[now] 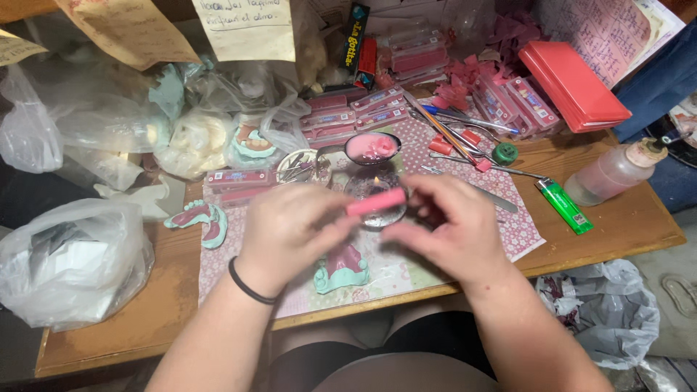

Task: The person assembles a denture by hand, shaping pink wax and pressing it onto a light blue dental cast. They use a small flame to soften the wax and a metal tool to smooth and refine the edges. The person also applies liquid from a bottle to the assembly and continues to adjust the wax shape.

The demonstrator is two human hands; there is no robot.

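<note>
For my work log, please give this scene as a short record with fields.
Setting: wooden table with a floral mat
Left hand: pinches one end of a pink wax stick
Right hand: at the stick's other end
Below the hands: teal plaster dental model with pink wax
Behind the stick: small lit flame
Right of the mat: green plastic lighter

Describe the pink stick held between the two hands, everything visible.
The pink stick is a short, smooth bar of what looks like wax, uniformly salmon pink, slightly blurred. It lies almost level, its right end tilted a little upward. The left hand pinches its left end; the right hand meets its right end, where the grip is hidden. It is held in the air above a small glass dish on the floral mat, touching only the fingers.
</note>
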